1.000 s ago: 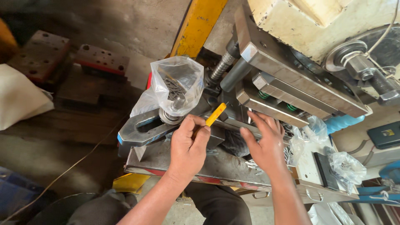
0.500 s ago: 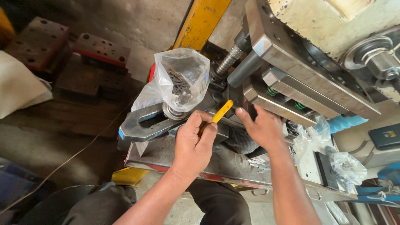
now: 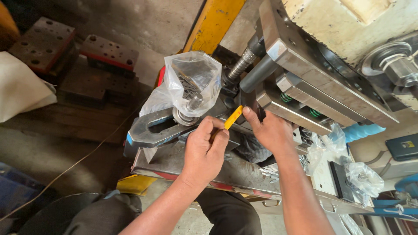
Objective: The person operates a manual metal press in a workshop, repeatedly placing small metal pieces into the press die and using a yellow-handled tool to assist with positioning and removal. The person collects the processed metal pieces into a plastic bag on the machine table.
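My left hand (image 3: 203, 152) is closed around the lower end of a thin yellow tool (image 3: 234, 116), which points up and right toward the press die. My right hand (image 3: 272, 132) lies on the dark metal block under the die. Its forefinger touches the block right beside the yellow tip, and it holds nothing that I can see. Just left of the hands a slotted steel clamp (image 3: 150, 128) lies on the press bed (image 3: 174, 161). A clear plastic bag (image 3: 191, 82) of small dark metal parts sits over the clamp's bolt.
The press's steel plates, springs and guide post (image 3: 313, 87) overhang the right hand. A yellow beam (image 3: 213, 21) rises behind. Drilled steel blocks (image 3: 109, 52) and a white sack (image 3: 21, 91) lie at left. Crumpled plastic bags (image 3: 361, 176) and a blue hose (image 3: 363, 130) sit at right.
My right hand has slid up and left until its forefinger reaches the yellow tip. The left hand keeps its hold on the tool and has shifted slightly up.
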`<move>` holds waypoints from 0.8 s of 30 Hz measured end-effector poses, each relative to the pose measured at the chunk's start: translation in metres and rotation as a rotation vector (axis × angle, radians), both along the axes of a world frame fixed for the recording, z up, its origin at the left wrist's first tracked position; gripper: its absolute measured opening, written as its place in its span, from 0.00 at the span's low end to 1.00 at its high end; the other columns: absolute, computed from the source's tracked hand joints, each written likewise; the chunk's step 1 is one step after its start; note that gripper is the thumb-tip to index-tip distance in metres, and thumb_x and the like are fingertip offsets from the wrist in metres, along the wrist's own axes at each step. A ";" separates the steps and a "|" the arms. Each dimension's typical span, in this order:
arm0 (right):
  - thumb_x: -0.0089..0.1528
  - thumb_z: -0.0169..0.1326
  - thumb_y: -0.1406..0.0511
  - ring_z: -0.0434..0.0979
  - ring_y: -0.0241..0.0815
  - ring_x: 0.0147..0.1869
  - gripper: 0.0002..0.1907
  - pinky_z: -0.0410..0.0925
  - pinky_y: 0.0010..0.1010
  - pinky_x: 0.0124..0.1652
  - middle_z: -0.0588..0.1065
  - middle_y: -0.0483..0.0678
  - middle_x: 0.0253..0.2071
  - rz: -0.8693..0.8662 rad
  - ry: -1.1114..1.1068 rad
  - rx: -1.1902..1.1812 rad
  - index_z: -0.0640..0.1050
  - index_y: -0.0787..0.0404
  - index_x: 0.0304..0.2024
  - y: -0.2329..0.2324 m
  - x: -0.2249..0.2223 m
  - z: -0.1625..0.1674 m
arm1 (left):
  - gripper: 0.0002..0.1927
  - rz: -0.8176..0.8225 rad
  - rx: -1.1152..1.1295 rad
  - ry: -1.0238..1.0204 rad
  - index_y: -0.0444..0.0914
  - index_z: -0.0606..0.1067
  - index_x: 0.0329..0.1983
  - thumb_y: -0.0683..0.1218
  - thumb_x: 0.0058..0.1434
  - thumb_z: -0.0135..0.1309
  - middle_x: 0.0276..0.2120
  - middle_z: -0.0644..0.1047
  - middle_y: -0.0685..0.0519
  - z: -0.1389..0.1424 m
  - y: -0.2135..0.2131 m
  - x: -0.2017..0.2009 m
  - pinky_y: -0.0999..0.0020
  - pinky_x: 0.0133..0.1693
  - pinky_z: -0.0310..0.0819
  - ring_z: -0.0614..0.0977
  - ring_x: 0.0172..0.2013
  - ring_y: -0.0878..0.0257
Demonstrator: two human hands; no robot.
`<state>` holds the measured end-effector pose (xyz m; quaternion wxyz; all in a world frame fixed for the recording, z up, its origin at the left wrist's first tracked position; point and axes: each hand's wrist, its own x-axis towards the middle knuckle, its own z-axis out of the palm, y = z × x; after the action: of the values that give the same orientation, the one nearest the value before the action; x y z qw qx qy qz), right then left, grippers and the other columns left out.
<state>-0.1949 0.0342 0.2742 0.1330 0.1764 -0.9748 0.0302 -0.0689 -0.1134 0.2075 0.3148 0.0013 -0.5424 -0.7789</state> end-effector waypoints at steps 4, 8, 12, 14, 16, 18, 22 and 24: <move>0.63 0.42 0.37 0.76 0.65 0.59 0.33 0.56 0.60 0.63 0.79 0.60 0.51 -0.118 0.024 0.023 0.80 0.47 0.56 -0.002 0.007 -0.010 | 0.03 -0.012 0.023 -0.005 0.35 0.71 0.36 0.36 0.64 0.52 0.23 0.65 0.60 0.002 -0.002 0.001 0.75 0.26 0.60 0.63 0.24 0.74; 0.62 0.49 0.38 0.75 0.67 0.58 0.35 0.50 0.65 0.62 0.79 0.63 0.49 -0.008 0.158 0.025 0.79 0.54 0.56 0.013 0.006 -0.014 | 0.02 0.001 0.014 0.004 0.35 0.71 0.36 0.36 0.65 0.52 0.22 0.65 0.60 0.003 -0.004 0.002 0.75 0.26 0.60 0.63 0.24 0.74; 0.58 0.57 0.42 0.75 0.66 0.58 0.35 0.60 0.54 0.60 0.79 0.64 0.48 0.059 0.082 -0.052 0.77 0.58 0.57 0.028 0.001 -0.010 | 0.03 -0.003 0.025 -0.007 0.35 0.70 0.36 0.37 0.65 0.52 0.21 0.64 0.61 0.004 -0.005 0.003 0.74 0.25 0.58 0.62 0.23 0.74; 0.58 0.60 0.44 0.75 0.66 0.58 0.34 0.63 0.52 0.58 0.79 0.63 0.50 0.113 0.056 -0.086 0.77 0.59 0.56 0.033 0.002 -0.009 | 0.03 -0.016 0.036 -0.009 0.35 0.70 0.36 0.37 0.65 0.52 0.21 0.64 0.61 0.004 -0.005 0.003 0.74 0.25 0.57 0.62 0.23 0.74; 0.56 0.61 0.45 0.76 0.65 0.59 0.34 0.66 0.50 0.57 0.79 0.62 0.51 0.116 0.000 -0.104 0.76 0.59 0.56 0.037 0.002 -0.007 | 0.02 -0.020 0.044 0.000 0.35 0.70 0.37 0.37 0.65 0.52 0.21 0.64 0.61 0.004 -0.005 0.002 0.74 0.25 0.57 0.62 0.23 0.74; 0.55 0.62 0.45 0.75 0.64 0.59 0.35 0.67 0.48 0.56 0.79 0.60 0.51 0.065 -0.085 -0.106 0.76 0.59 0.57 0.042 0.000 -0.002 | 0.02 -0.019 0.036 0.006 0.35 0.70 0.37 0.37 0.65 0.51 0.21 0.64 0.61 0.004 -0.004 0.002 0.74 0.25 0.58 0.62 0.23 0.74; 0.53 0.62 0.44 0.70 0.66 0.63 0.41 0.64 0.50 0.56 0.74 0.62 0.57 0.217 -0.126 -0.085 0.72 0.58 0.62 0.053 -0.011 0.005 | 0.03 -0.010 0.013 -0.003 0.35 0.70 0.37 0.37 0.65 0.51 0.21 0.64 0.61 0.003 -0.004 0.002 0.75 0.25 0.59 0.62 0.23 0.74; 0.53 0.63 0.44 0.64 0.72 0.64 0.47 0.61 0.53 0.56 0.68 0.69 0.62 0.330 -0.016 0.009 0.68 0.63 0.66 0.055 -0.020 0.005 | 0.03 -0.013 0.020 -0.006 0.35 0.70 0.37 0.37 0.65 0.52 0.21 0.64 0.61 0.004 -0.003 0.001 0.74 0.25 0.59 0.62 0.23 0.74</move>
<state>-0.2152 0.0892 0.2789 0.1178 0.3344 -0.9338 0.0488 -0.0677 -0.1168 0.2111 0.3081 0.0032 -0.5355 -0.7863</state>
